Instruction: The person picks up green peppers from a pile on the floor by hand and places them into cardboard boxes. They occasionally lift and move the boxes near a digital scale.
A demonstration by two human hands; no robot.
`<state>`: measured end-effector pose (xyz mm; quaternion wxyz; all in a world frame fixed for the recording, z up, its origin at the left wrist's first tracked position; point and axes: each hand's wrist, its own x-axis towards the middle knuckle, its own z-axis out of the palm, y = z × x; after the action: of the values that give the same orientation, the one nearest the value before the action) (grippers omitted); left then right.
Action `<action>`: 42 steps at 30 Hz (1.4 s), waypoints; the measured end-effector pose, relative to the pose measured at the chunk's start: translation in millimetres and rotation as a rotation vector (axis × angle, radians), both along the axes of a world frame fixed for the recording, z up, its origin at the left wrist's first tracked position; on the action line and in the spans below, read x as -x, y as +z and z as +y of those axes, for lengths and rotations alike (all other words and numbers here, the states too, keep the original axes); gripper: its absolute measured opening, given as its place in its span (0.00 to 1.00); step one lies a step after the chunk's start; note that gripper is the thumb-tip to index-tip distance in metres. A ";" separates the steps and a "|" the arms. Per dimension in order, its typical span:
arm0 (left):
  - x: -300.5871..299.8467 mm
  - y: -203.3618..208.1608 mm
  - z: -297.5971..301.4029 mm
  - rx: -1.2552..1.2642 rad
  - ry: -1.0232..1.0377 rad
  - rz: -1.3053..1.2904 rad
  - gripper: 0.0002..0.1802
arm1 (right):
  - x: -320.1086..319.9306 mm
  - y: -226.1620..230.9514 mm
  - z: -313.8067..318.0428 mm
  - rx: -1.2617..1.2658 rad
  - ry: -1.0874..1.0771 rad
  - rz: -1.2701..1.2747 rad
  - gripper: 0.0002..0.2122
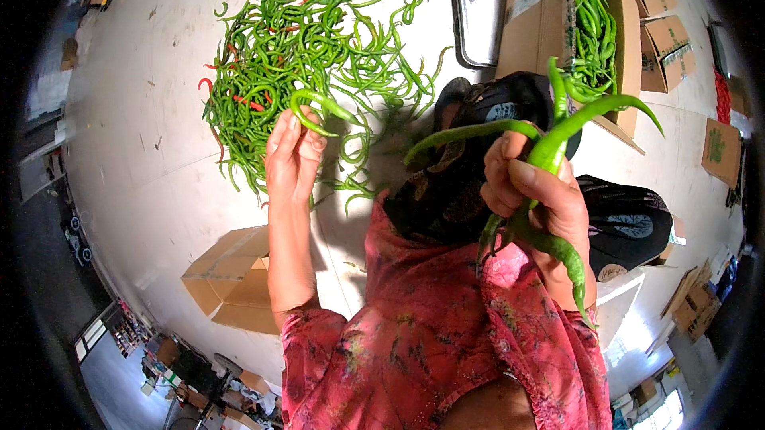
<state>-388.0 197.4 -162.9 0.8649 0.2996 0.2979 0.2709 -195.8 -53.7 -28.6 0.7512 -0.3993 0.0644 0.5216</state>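
Observation:
A curved green chili pepper (325,103) is pinched in the fingertips of my left hand (293,151), held above the near side of a large chili heap (295,55). That heap is spread on the pale floor, mostly green with a few red ones. My right hand (542,191) is closed round a bunch of long green chili peppers (554,143). Their ends stick out above, to the left and below the fist; the fingers and palm hide the bunch's middle. Behind my right hand are my knees in dark patterned trousers (414,207).
An upright cardboard box (534,19) at the back right holds many green chilies (594,23). Beside it lies a white tray with a dark rim (484,11). An open cardboard box (239,278) stands left of my left forearm. More cartons (665,43) stand at the far right.

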 end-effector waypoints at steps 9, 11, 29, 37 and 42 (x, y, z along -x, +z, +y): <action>-22.7 68.1 -30.1 -0.174 -0.303 0.008 0.14 | 2.3 3.8 14.1 0.088 0.124 -0.120 0.15; -29.3 89.8 -40.2 -0.234 -0.383 0.024 0.14 | 5.6 -5.7 22.1 0.081 0.159 -0.144 0.14; 157.6 -284.3 -102.8 0.143 -0.121 0.757 0.11 | 3.9 -17.0 -14.2 -0.177 -0.024 0.122 0.21; 150.1 -379.9 -75.0 -0.957 -0.484 1.118 0.18 | 9.9 -18.3 -6.6 -0.227 0.024 0.084 0.18; 57.2 -297.0 -29.0 0.120 -0.115 0.085 0.08 | 3.0 -16.7 -12.2 -0.235 -0.028 0.079 0.17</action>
<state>-445.2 168.4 -459.9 0.8820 0.2753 0.3323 0.1895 -198.9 -66.0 -45.4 0.7970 -0.2866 0.0378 0.5303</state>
